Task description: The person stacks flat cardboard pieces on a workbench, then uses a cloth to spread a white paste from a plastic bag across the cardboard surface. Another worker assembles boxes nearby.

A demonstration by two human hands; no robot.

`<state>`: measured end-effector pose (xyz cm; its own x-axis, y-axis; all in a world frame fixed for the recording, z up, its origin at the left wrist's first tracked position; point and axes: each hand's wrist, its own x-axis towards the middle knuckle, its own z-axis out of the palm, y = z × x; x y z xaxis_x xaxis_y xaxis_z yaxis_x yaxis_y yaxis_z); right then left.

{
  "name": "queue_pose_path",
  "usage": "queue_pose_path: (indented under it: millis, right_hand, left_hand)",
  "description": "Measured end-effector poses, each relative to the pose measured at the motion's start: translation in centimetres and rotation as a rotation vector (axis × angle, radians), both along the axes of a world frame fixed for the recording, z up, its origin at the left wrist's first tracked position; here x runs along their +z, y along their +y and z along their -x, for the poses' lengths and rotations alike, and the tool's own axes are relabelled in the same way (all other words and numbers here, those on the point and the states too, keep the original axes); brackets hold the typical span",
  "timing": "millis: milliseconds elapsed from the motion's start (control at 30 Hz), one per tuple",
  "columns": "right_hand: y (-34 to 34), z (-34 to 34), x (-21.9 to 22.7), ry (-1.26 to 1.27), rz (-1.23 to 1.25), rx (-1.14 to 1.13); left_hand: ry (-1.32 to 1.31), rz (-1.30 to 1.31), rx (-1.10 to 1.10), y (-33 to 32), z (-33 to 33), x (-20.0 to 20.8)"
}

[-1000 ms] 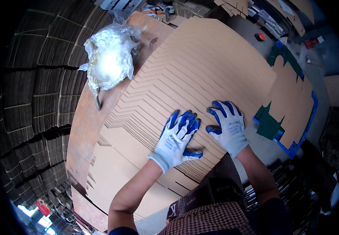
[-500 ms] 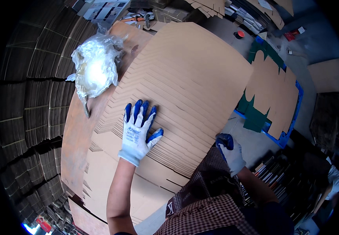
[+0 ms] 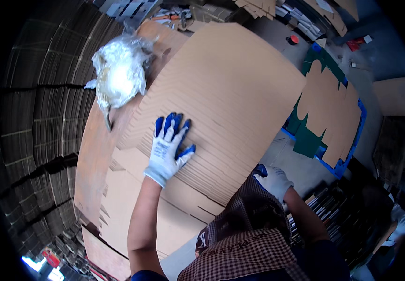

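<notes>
A fanned stack of brown cardboard sheets (image 3: 230, 89) covers most of the wooden table (image 3: 90, 173), the sheets' edges stepped like shingles. My left hand (image 3: 167, 152), in a white glove with blue-coated fingers, lies flat on the stack's stepped left part, fingers spread. My right hand (image 3: 274, 181), gloved the same way, is beside the stack's near right corner, against my checked apron (image 3: 244, 248). Its fingers are curled and partly hidden; what they hold, if anything, cannot be made out. More flat cardboard (image 3: 141, 192) lies under the near end of the fan.
Crumpled clear plastic (image 3: 120, 70) rests on the table's left side. Tall bundled cardboard stacks (image 3: 48, 93) line the left. To the right, cut cardboard (image 3: 331, 112) lies on a blue-and-green base (image 3: 308, 143). A red-topped round container (image 3: 293, 40) is on the floor beyond.
My left hand has slid slightly farther up the fanned sheets, still flat. My right hand has turned over, so its knuckles now point away to the right. The view has shifted a little.
</notes>
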<state>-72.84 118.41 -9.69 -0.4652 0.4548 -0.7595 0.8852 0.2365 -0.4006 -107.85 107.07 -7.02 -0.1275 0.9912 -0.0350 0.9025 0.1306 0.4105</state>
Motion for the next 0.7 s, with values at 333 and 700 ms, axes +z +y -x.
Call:
queue_pose_path:
  millis: [333,700]
  right_hand:
    - [-2.2,7.3,3.8,0.509,-0.384,-0.012]
    - [-0.5,9.8,0.8,0.422,-0.7,0.026]
  left_hand:
    - [-0.09,-0.003,-0.156,-7.2,-2.4,3.0]
    - [-0.08,0.019,-0.183,-1.5,-4.5,1.9]
